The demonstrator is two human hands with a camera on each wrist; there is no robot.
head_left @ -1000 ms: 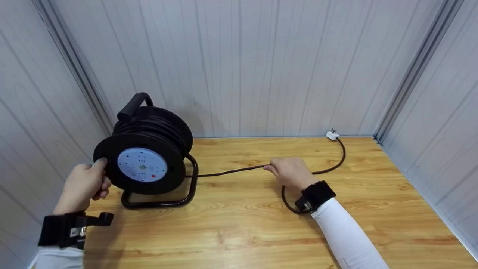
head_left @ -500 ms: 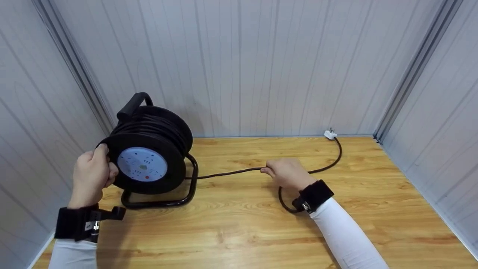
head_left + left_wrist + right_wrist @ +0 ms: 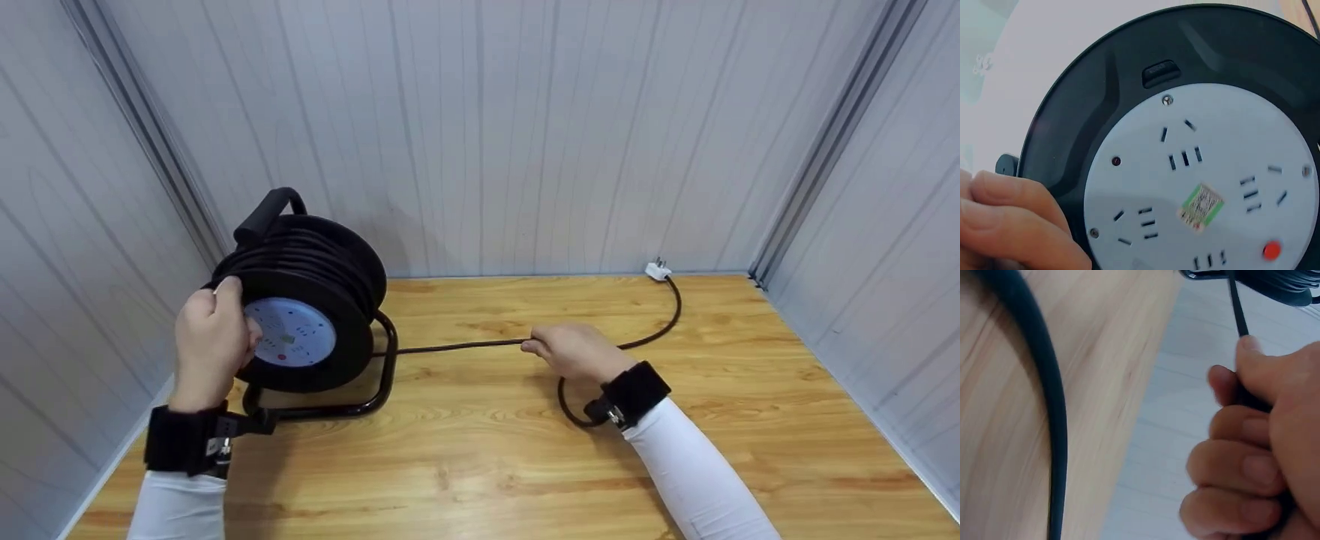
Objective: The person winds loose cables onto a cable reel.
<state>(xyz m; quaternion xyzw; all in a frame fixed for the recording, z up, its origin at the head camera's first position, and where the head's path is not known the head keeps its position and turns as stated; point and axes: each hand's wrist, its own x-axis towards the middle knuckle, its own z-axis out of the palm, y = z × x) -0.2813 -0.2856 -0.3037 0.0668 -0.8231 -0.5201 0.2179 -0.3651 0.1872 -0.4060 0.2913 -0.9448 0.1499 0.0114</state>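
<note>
A black cable reel (image 3: 352, 330), wound with black cable, stands on a tubular frame at the left of the table. Its front bears a round pale socket panel (image 3: 292, 330) with a red button (image 3: 1272, 251). My left hand (image 3: 214, 341) grips the reel at the left of its front disc, fingers curled; the exact part inside the grip is hidden. To the right, my right hand (image 3: 577, 352) holds the black cable (image 3: 457, 346) in its curled fingers, thumb along it. Between reel and hand the cable runs nearly straight; past the hand it loops to a white plug (image 3: 658, 270).
The wooden table (image 3: 465, 465) meets a pale panelled wall (image 3: 480, 135) at the back, with side walls left and right. The reel's carrying handle (image 3: 262, 216) rises at the back left. A slack cable loop (image 3: 566, 409) lies beneath the right wrist.
My left hand has moved up and right round the disc. The reel has turned clockwise, its red button shifting left. My right hand and the plug have moved slightly left.
</note>
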